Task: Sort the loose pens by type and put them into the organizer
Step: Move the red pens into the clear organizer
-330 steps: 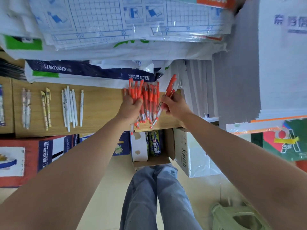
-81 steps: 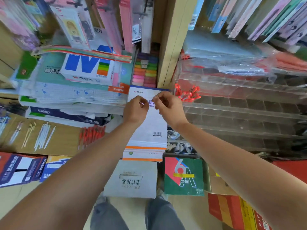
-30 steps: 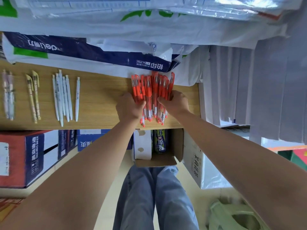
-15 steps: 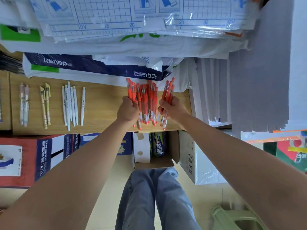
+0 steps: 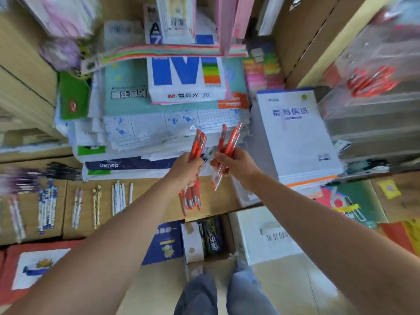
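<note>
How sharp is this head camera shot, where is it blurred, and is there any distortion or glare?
Head view: centre fairly sharp, both hands, left and right, each closed around red pens; edges smeared by motion, so the clear organizer at right and the pens laid out at far left are soft; wide-angle bending of shelf lines; even daylight, no strong glare.

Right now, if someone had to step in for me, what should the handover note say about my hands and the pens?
Left hand: closed on a bunch of red pens.
Right hand: closed on a second red bunch. Both are lifted off the wooden shelf.
Done: some red pens already sit in the clear organizer, upper right.
Left: put in both bunches, then the white pens and other groups on the shelf.
</note>
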